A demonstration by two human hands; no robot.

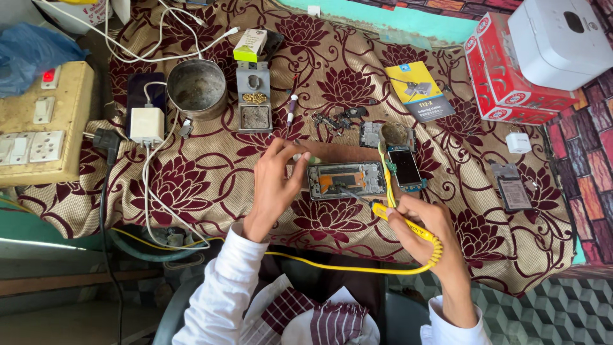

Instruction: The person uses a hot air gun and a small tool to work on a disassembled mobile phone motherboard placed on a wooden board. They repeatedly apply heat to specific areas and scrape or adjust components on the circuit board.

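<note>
An opened phone body [345, 180] lies on a brown board [348, 153] on the flower-patterned cloth [211, 172]. My right hand [424, 233] grips a yellow-handled soldering iron [383, 211]; its metal tip rests on the phone's inside. A coiled yellow cable [357, 268] runs from the iron across my lap. My left hand [276, 182] sits at the phone's left end and pinches a small thin item near a green bit [314, 160]; what it is I cannot tell.
A second small phone [405, 167] and a circuit board [383, 135] lie right of the work. Behind stand a metal pot [196, 88], a tip-cleaner stand [253, 102], a white charger [147, 124], a yellow booklet [419, 91] and red boxes [511, 70]. A switchboard [41, 124] sits at left.
</note>
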